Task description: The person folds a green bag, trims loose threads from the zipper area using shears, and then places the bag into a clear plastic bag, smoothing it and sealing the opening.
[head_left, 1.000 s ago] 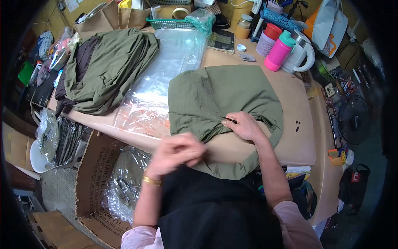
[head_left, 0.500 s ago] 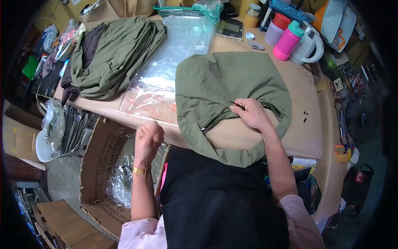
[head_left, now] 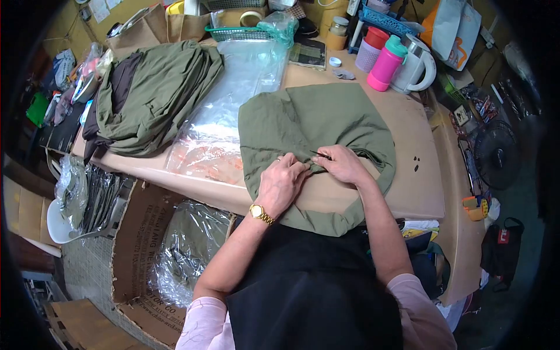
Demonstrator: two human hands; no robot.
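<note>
An olive-green fabric piece (head_left: 338, 105), with a wide round opening, lies on the table in front of me. At the opening's far edge my left hand (head_left: 281, 181), with a gold watch (head_left: 261, 214) on its wrist, pinches the gathered fabric. Close beside it, nearly touching, my right hand (head_left: 343, 164) is closed around a small dark pointed tool (head_left: 322, 155). The tool's tip points left, toward the left fingers. Most of it is hidden in the palm, so its exact kind does not show.
A pile of olive garments (head_left: 154, 96) lies at the left beside clear plastic bags (head_left: 233, 87). A pink bottle (head_left: 386, 65) and a kettle (head_left: 415, 67) stand at the back right. Below the table's left front edge is a cardboard box (head_left: 137, 245) holding plastic-wrapped items.
My left hand has come up from beside the table edge and taken hold of the fabric at the opening. My right hand keeps the dark tool near the same edge.
</note>
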